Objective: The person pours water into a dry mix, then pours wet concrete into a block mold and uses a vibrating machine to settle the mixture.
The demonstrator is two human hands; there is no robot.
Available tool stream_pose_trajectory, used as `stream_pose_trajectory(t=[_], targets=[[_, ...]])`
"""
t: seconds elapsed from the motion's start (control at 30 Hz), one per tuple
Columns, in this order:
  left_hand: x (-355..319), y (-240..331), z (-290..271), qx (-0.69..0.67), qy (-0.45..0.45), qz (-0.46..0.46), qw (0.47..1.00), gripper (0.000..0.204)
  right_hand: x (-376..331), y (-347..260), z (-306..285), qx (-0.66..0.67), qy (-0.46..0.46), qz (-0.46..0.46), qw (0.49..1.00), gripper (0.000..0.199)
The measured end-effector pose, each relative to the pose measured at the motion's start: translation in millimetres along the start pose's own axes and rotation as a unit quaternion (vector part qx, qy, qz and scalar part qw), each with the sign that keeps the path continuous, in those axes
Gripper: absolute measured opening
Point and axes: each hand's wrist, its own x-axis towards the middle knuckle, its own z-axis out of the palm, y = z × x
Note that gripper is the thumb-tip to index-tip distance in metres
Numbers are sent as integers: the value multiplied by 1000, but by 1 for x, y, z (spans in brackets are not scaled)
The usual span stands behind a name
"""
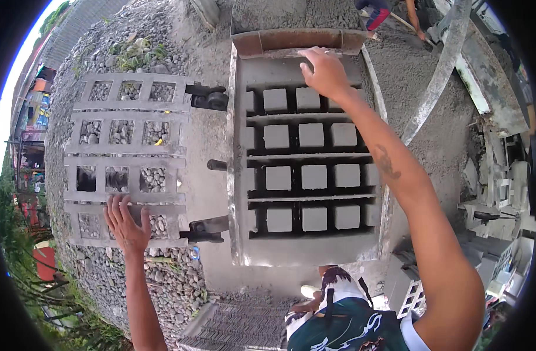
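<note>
In front of me is a grey metal block mould point(240, 193) with rows of square cores and dark slots between them. To its left lies a hinged grate point(127, 114) of grey bars with square openings, above the gravel. My left hand point(127, 225) rests on the grate's near part, fingers spread, holding nothing I can see. My right arm reaches over the mould to its far end. There my right hand point(325, 71) is at the near edge of a rusty metal plate point(279, 41), thumb and fingers apart. Whether its fingertips touch the plate is hard to tell.
Black hinge arms point(208, 96) join the grate's side to the mould. Gravel point(168, 275) spreads around the grate. A slanting metal beam point(440, 76) and machine parts stand at the right. Another person's hand point(419, 34) holds a stick at the far right. Stacked thin sheets point(238, 327) lie near me.
</note>
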Motion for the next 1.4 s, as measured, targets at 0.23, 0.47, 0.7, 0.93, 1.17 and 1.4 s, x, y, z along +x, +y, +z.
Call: stream_pose_trajectory(t=[0.23,0.47,0.7,0.93,1.17,1.4], targets=[[-19,-29,-6,-15,-27,68,997,40,87,31,145,-169,-274,151,934,38],[-56,-55,-4,-101,-60,314,942,45,82,24,137,-185,-251,160,937,29],[-47,-33,16,-56,85,252,962,36,29,0,141,-236,-184,172,938,27],[-59,-37,7,-99,143,267,948,38,-68,-93,76,-237,-212,170,933,29],[-71,-45,18,-112,134,261,949,34,-181,-193,10,-208,-274,167,924,29],[-57,-31,17,-109,103,248,957,28,-228,-203,-19,-187,-287,151,927,24]])
